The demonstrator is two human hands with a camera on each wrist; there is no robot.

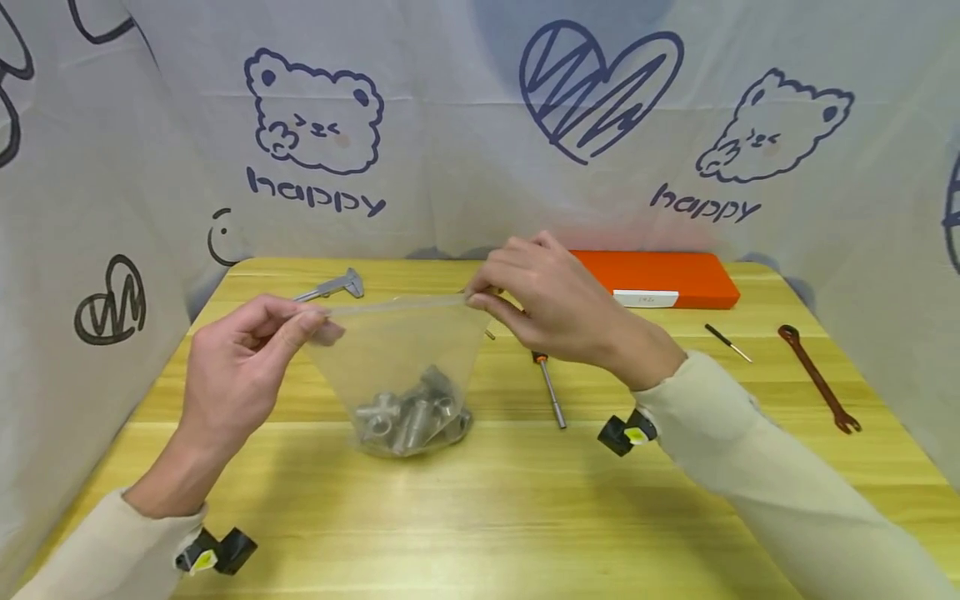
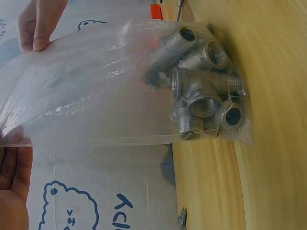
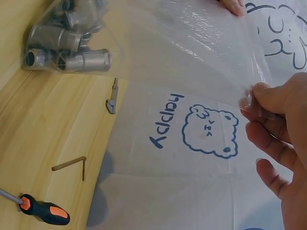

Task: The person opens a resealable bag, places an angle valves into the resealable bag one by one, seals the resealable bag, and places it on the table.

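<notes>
A clear plastic bag point(image 1: 397, 342) stands on the wooden table point(image 1: 480, 508) with several metal pipe fittings point(image 1: 411, 417) heaped in its bottom. My left hand point(image 1: 303, 317) pinches the bag's top left corner, and my right hand point(image 1: 474, 296) pinches its top right corner, so the top edge is stretched level between them. The left wrist view shows the fittings point(image 2: 204, 84) close up inside the bag point(image 2: 96, 91), threaded ends showing. In the right wrist view the film point(image 3: 201, 43) runs from my right fingers point(image 3: 268, 98) down to the fittings point(image 3: 62, 43).
A caliper point(image 1: 333, 287) lies behind the bag. A screwdriver point(image 1: 550, 387) and a small hex key point(image 3: 72, 165) lie right of it. Farther right are an orange case point(image 1: 660, 277), a thin tool point(image 1: 727, 342) and a brown wrench point(image 1: 817, 379). Printed cloth walls surround the table.
</notes>
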